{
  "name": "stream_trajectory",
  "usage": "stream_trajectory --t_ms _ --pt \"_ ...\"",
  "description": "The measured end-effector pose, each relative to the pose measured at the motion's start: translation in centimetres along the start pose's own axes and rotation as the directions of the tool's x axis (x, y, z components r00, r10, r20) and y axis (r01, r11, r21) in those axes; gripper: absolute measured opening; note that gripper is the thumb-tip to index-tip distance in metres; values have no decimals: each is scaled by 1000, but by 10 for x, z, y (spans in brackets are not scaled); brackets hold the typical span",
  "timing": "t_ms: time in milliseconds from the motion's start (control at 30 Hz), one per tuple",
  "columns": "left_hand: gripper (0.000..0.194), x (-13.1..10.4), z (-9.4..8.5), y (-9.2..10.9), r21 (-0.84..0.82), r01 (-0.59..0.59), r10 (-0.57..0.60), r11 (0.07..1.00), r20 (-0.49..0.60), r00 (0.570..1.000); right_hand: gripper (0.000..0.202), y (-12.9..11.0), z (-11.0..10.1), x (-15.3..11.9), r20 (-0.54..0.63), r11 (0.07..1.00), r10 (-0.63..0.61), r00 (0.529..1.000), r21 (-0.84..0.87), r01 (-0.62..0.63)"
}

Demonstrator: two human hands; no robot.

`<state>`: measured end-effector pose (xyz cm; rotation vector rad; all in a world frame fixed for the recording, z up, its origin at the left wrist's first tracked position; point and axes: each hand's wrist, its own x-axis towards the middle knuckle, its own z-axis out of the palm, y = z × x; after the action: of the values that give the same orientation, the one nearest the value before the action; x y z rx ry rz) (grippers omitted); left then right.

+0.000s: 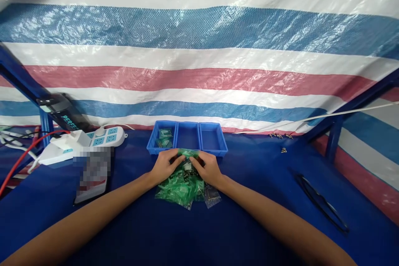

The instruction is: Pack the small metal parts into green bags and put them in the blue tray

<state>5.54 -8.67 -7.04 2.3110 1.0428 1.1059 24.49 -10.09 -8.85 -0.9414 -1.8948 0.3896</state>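
Note:
My left hand point(164, 167) and my right hand point(209, 168) meet in front of the blue trays, fingers pinched on a small green plastic bag point(188, 153). Its top edge shows between the two thumbs, and dark little pieces appear just below it. Under my hands lies a pile of green-tinted clear bags point(178, 190). A clear bag point(212, 195) with small metal parts sits by my right wrist. The left blue tray point(151, 143) contains a few similar bags. My palms partly cover the pile.
Beside that tray stand a middle tray point(187, 135) and a right tray point(213, 137). A power strip point(109, 136), a phone point(93, 178) and a black bottle point(67, 114) are on the left. Glasses point(322, 203) and small metal pieces point(283, 150) lie right.

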Motion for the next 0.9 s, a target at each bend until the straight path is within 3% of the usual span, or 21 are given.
stream_trajectory --t_ms 900 --pt "34 0 2 -2 10 -12 12 1000 -16 1000 29 -1 -1 0 12 1000 -6 1000 2 6"
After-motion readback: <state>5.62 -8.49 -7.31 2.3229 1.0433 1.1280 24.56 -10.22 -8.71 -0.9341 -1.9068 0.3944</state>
